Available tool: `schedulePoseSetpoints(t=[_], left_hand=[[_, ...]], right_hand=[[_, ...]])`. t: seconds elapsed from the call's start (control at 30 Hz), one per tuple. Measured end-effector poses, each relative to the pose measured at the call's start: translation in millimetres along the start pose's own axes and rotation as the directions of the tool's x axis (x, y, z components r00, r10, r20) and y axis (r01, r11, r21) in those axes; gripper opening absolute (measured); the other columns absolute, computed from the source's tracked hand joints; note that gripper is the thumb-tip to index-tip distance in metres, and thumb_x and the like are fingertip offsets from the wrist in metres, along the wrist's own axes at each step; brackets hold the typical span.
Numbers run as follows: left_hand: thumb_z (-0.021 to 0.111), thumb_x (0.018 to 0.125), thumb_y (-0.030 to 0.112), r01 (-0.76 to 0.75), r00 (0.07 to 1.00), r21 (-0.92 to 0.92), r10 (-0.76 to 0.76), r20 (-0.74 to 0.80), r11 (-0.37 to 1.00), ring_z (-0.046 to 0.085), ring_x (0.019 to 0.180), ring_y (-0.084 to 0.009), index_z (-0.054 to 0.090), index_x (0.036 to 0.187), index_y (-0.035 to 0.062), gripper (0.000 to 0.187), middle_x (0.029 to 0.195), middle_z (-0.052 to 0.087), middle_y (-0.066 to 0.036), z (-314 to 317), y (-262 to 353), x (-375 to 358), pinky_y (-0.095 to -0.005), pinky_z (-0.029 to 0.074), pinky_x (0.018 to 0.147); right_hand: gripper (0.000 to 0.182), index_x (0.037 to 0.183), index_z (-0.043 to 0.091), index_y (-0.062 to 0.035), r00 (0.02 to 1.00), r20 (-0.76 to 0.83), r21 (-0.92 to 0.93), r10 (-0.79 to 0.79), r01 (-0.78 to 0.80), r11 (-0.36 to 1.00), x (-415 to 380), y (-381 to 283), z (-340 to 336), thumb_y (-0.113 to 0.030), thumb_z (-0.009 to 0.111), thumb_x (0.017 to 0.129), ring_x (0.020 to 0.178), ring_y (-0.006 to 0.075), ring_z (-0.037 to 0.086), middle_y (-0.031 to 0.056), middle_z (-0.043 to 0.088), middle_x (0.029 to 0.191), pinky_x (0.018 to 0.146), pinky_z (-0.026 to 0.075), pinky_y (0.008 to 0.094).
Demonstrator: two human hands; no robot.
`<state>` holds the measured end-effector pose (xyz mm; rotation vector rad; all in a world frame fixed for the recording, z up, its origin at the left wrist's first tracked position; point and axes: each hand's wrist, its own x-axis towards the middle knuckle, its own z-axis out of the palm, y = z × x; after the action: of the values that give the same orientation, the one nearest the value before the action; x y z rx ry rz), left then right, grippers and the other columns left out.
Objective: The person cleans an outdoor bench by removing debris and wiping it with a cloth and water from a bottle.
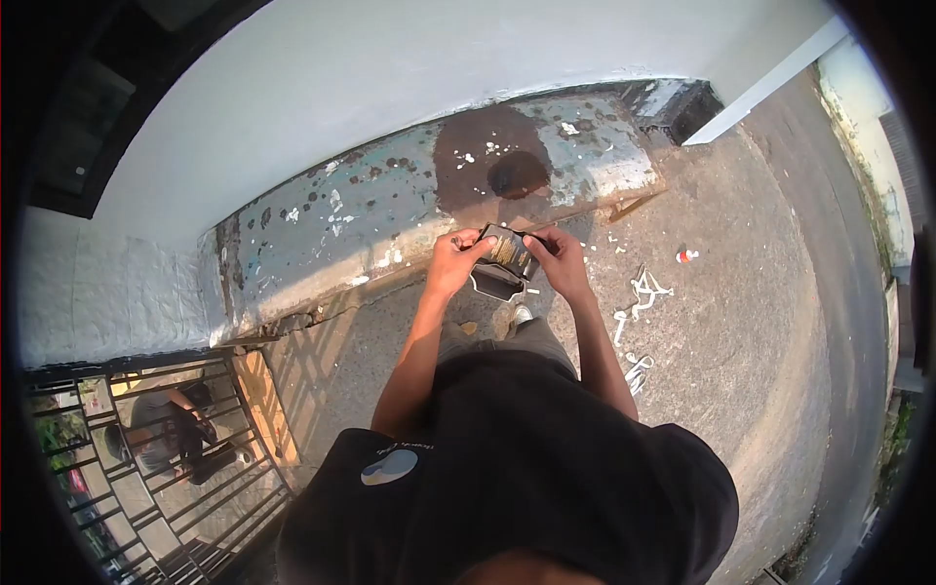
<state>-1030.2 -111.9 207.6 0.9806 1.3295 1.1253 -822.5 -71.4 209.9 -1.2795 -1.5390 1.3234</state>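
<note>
In the middle of the frame, both hands meet over a small dark pack [509, 252], held up just in front of the stained concrete ledge [390, 219]. The left hand [456, 261] has its fingers curled on the pack's left edge, and the right hand [556, 255] pinches the right side from above, so both are closed on it. Something dark and flap-like hangs right under the pack, can't tell what it is.

Room-wise: the ledge and the white wall [341, 88] box things in across the top, while the right half of the frame is open pavement [760, 322]. Lower left there's a metal gate [166, 468] with another person crouched behind the bars, well away from the hands.

Other stuff around: white scraps [639, 292] lie on the ground just right of the right forearm, and a small red and white bit [686, 255] sits further right. A dark wet patch [502, 166] stains the ledge right above the hands.

The pack itself looks black with a gold-brownish face, tilted a little. Too small to read any print.
</note>
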Motion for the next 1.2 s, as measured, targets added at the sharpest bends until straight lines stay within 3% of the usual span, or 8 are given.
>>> schedulePoseSetpoints(t=[0.27,0.37,0.4,0.43,0.67,1.03,1.1,1.2], left_hand=[[0.067,0.090,0.035,0.020,0.996,0.093,-0.028,0.081,0.995,0.058,0.063,-0.0090,0.070,0.087,-0.0025,0.038,0.073,0.066,-0.004,-48,63,-24,-0.0262,0.043,0.057],[0.063,0.092,0.041,0.100,0.995,0.154,-0.103,0.009,0.983,0.060,0.062,-0.0115,0.071,0.087,-0.0059,0.048,0.073,0.068,-0.009,-62,41,-3,-0.0270,0.045,0.054],[0.063,0.093,0.038,0.152,0.943,-0.270,-0.058,0.328,0.951,0.064,0.066,-0.0154,0.064,0.072,-0.0001,0.043,0.070,0.067,-0.009,-71,45,-4,-0.0279,0.051,0.061],[0.063,0.093,0.038,0.158,0.937,-0.271,-0.057,0.346,0.950,0.064,0.066,-0.0154,0.064,0.072,-0.0001,0.043,0.070,0.067,-0.009,-68,48,-6,-0.0279,0.051,0.061],[0.069,0.090,0.031,-0.088,0.945,-0.242,0.157,0.285,0.966,0.062,0.069,-0.0132,0.064,0.099,-0.0027,0.035,0.075,0.067,-0.007,-45,48,-1,-0.0255,0.050,0.065],[0.070,0.086,0.019,-0.162,0.926,0.256,0.057,0.372,0.953,0.060,0.078,-0.0078,0.071,0.092,-0.0025,0.023,0.084,0.069,-0.004,-9,66,3,-0.0228,0.046,0.070],[0.065,0.091,0.020,-0.067,0.945,-0.056,0.081,0.317,0.996,0.058,0.077,-0.0062,0.070,0.095,-0.0012,0.022,0.085,0.068,-0.001,1,68,9,-0.0217,0.045,0.068],[0.061,0.095,0.021,-0.178,0.902,-0.150,0.222,0.369,0.973,0.056,0.075,-0.0044,0.068,0.097,-0.0007,0.022,0.083,0.065,0.001,4,77,13,-0.0211,0.044,0.066]], right_hand=[[0.027,0.090,0.068,0.0031,0.994,0.084,-0.343,-0.073,0.098,0.934,-21,-63,34,-0.024,0.064,0.092,0.066,0.0194,0.061,0.0116,0.065,0.074,0.062,0.047,0.0316],[0.031,0.088,0.067,0.0043,0.994,0.109,-0.138,0.028,-0.013,0.990,-32,-52,37,-0.026,0.061,0.094,0.066,0.0148,0.060,0.0073,0.065,0.070,0.060,0.045,0.0304],[0.032,0.087,0.067,0.0043,0.995,0.036,0.006,0.094,-0.094,0.996,-34,-41,36,-0.026,0.061,0.095,0.066,0.0122,0.059,0.0052,0.064,0.069,0.060,0.045,0.0291],[0.032,0.086,0.067,0.0044,0.985,-0.028,0.158,0.168,-0.162,0.974,-38,-31,32,-0.026,0.061,0.095,0.066,0.0095,0.057,0.0030,0.062,0.068,0.059,0.044,0.0278],[0.026,0.086,0.066,0.0036,0.968,-0.249,-0.120,0.030,-0.062,0.991,-90,-43,23,-0.021,0.062,0.094,0.066,0.0086,0.051,0.0038,0.061,0.070,0.061,0.042,0.0265],[0.022,0.100,0.068,0.0016,0.887,-0.282,-0.441,-0.365,0.218,0.871,-57,-89,35,-0.018,0.064,0.092,0.067,0.0130,0.059,0.0084,0.065,0.080,0.062,0.047,0.0269],[0.022,0.094,0.066,0.0035,0.923,-0.358,-0.260,-0.138,0.043,0.965,-46,-91,28,-0.017,0.060,0.093,0.059,0.0166,0.056,0.0171,0.063,0.072,0.058,0.046,0.0327],[0.028,0.087,0.064,0.0047,0.906,-0.378,-0.168,-0.190,0.135,0.976,-35,-92,27,-0.022,0.057,0.096,0.060,0.0113,0.050,0.0137,0.059,0.063,0.056,0.043,0.0314]])
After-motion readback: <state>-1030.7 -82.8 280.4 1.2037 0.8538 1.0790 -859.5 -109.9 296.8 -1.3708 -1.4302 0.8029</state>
